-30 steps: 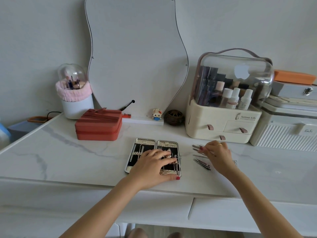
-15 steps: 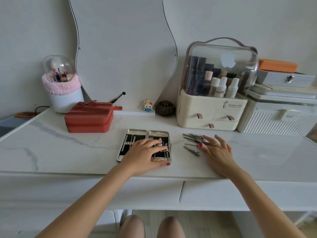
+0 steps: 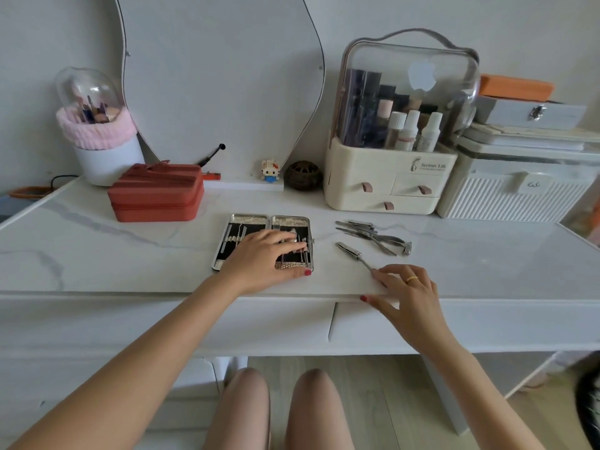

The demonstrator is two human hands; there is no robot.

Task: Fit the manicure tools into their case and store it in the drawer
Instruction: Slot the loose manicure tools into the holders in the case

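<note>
The silver manicure case (image 3: 246,222) lies open on the marble tabletop, black lined, with several metal tools in its slots. My left hand (image 3: 264,258) rests flat over its right half, fingers straight. Right of the case lies a loose pile of metal tools (image 3: 373,233), and one single tool (image 3: 354,253) lies apart, nearer the front edge. My right hand (image 3: 404,292) sits at the table's front edge, a fingertip touching the near end of that single tool, thumb over the edge. Two closed drawer fronts (image 3: 373,323) run under the tabletop.
A red zip case (image 3: 156,193) stands back left beside a white brush holder (image 3: 104,157). A mirror (image 3: 220,76) leans on the wall. A cream cosmetic organiser (image 3: 389,183) and white boxes (image 3: 513,193) fill the back right. My knees show under the table.
My right hand has drawn back from the tool pile to the table's front edge, near the single tool. The camera has tilted downward. My left hand stays on the case.
</note>
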